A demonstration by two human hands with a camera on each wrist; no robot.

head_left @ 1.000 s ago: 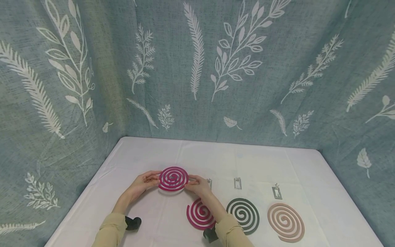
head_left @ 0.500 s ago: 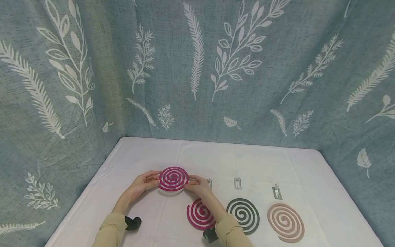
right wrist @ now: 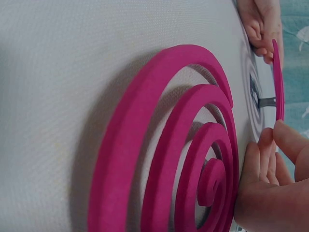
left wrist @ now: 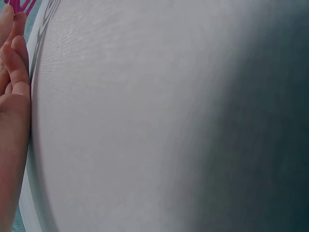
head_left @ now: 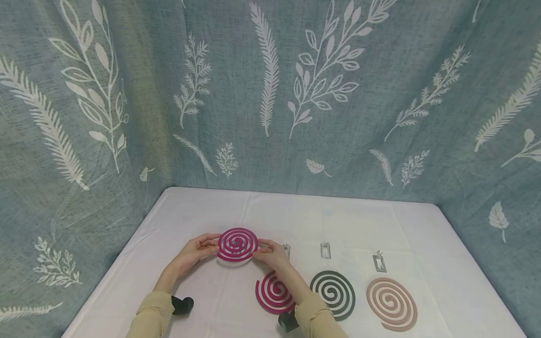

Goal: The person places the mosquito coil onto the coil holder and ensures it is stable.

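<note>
Both hands hold a magenta mosquito coil (head_left: 237,243) level, a little above the table. My left hand (head_left: 196,249) pinches its left edge between fingers and thumb. At the right edge, my right hand (head_left: 274,256) pinches it likewise. The right wrist view shows the raised coil edge-on, with a grey metal stand (right wrist: 268,102) under its middle; whether the coil's centre is fixed on the stand I cannot tell. A second magenta coil (head_left: 277,289) lies flat below my right forearm, partly covered by it. In the left wrist view only a bit of the held coil (left wrist: 21,5) shows beyond the fingers.
Right of the forearm lie a dark green coil (head_left: 332,294) and a tan coil (head_left: 389,300). Behind them are small metal stands, one (head_left: 287,250) half hidden by my right hand, another (head_left: 325,257) in the middle and one (head_left: 376,264) farther right. A patterned curtain (head_left: 270,155) encloses the white table (head_left: 203,206).
</note>
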